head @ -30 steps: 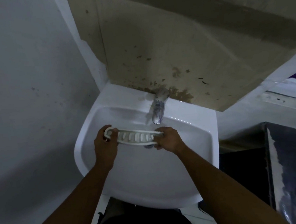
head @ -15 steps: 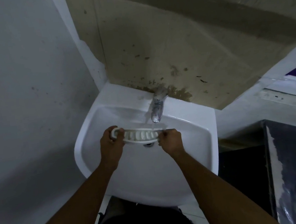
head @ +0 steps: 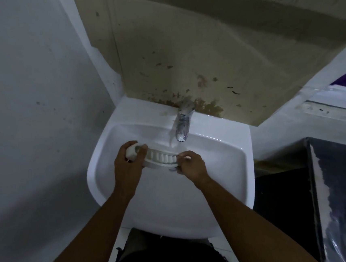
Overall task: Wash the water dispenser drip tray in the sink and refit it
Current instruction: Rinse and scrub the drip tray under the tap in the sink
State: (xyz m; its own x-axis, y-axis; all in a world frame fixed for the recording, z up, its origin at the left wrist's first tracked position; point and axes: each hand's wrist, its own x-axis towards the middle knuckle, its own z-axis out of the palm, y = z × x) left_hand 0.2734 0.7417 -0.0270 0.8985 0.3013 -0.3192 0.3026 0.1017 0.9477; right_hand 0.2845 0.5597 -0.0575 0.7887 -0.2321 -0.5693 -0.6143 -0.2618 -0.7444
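Note:
A white slotted drip tray (head: 162,157) is held across the bowl of the white sink (head: 223,162), just below the chrome tap (head: 182,127). My left hand (head: 129,164) grips its left end, fingers curled over the rounded edge. My right hand (head: 190,165) pinches the tray's right end. Water seems to run from the tap spout onto the tray near my right hand. Both ends of the tray are hidden under my fingers.
A grey wall stands close on the left. Behind the sink is a stained beige wall (head: 182,66). To the right are a white ledge (head: 313,104) and a dark panel (head: 342,188) lower down. My dark clothing shows below the sink's front rim.
My hands have moved closer together along the tray, and the tray now looks tilted and shorter between them. It stays under the tap.

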